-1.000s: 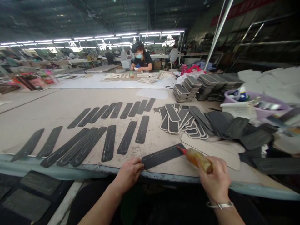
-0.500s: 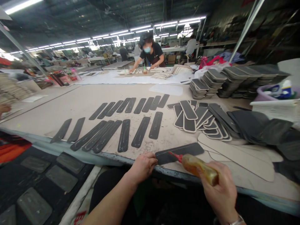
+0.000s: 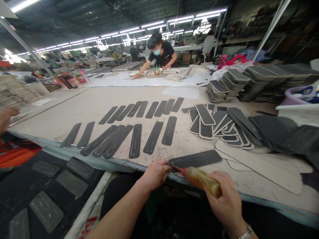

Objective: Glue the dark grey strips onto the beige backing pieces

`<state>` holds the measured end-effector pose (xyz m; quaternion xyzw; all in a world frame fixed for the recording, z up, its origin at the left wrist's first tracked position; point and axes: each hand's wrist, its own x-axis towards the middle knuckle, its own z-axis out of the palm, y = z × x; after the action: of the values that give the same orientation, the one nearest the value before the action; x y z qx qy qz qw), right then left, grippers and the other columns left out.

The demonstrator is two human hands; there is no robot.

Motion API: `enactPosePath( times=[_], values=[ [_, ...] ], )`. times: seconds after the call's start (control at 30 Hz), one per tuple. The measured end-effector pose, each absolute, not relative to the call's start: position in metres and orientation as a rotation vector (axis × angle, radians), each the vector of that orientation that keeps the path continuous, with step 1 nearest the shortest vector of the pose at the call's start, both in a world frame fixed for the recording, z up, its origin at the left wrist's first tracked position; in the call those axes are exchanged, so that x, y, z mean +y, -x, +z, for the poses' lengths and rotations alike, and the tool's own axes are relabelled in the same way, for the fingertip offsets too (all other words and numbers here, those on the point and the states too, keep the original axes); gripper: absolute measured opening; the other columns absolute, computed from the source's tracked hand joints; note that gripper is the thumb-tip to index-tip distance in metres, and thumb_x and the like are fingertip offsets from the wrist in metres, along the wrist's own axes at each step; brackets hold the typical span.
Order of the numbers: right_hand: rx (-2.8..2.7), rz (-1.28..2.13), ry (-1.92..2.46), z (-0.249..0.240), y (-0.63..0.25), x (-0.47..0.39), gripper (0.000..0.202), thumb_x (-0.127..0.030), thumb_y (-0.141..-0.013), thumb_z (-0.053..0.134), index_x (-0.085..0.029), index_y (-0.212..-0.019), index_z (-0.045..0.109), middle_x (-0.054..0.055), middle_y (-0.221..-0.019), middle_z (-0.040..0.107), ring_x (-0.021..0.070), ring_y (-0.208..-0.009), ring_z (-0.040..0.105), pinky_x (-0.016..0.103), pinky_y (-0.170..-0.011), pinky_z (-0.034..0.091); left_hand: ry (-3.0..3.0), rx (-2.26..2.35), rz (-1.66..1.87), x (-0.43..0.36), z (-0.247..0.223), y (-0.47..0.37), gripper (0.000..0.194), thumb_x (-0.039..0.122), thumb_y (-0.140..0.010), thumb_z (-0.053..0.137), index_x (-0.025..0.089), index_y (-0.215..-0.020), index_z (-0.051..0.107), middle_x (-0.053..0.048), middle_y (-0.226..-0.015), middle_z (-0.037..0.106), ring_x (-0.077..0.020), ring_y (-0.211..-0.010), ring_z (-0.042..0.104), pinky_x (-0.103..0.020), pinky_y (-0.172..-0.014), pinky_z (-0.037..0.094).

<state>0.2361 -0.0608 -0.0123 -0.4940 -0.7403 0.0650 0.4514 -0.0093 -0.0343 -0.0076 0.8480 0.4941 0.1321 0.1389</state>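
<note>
My right hand (image 3: 225, 196) is wrapped round a yellowish glue bottle (image 3: 203, 179) with a red nozzle. The nozzle tip points left and meets the near left end of a long dark grey strip (image 3: 196, 158) at the table's front edge. My left hand (image 3: 157, 172) has its fingers pinched on that same end of the strip. Faint glossy lines show along the strip's border. Beyond it, several dark strips (image 3: 135, 141) with shiny traces lie spread in two rows.
A heap of dark pieces with pale edges (image 3: 205, 114) and large beige pieces (image 3: 259, 162) lie to the right. Behind them stand tall stacks (image 3: 231, 81). Dark pads (image 3: 72, 182) rest at lower left. Across the table a masked person (image 3: 161, 54) works; another person's hand (image 3: 7, 116) shows at left.
The bottle's nozzle has moved left and toward me, from the strip's middle to its near left end. My left hand stays at that end. The whole view has shifted slightly.
</note>
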Motion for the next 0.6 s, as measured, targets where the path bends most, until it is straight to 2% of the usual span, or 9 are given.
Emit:
enactPosePath(
  times=[0.3, 0.6],
  values=[
    [-1.813, 0.059, 1.284, -0.008, -0.264, -0.069, 0.018, -0.026, -0.075, 0.06, -0.019, -0.09, 0.055, 0.006, -0.087, 0.054, 0.0184, -0.079, 0.054, 0.032, -0.068, 0.046, -2.427, 1.448, 0.436, -0.033, -0.008, 0.007, 0.021, 0.021, -0.086, 0.045, 0.018, -0.087, 0.066, -0.004, -0.089, 0.06, -0.016, -0.085, 0.055, -0.028, -0.077, 0.044],
    [-1.589, -0.383, 1.509, -0.013, -0.322, -0.061, 0.023, -0.024, -0.07, 0.065, -0.018, -0.091, 0.059, 0.007, -0.09, 0.056, 0.0206, -0.082, 0.056, 0.034, -0.073, 0.048, -2.426, 1.438, 0.476, -0.031, -0.01, 0.005, 0.021, 0.02, -0.085, 0.045, 0.018, -0.084, 0.066, -0.005, -0.087, 0.059, -0.016, -0.083, 0.055, -0.029, -0.076, 0.044]
  ],
)
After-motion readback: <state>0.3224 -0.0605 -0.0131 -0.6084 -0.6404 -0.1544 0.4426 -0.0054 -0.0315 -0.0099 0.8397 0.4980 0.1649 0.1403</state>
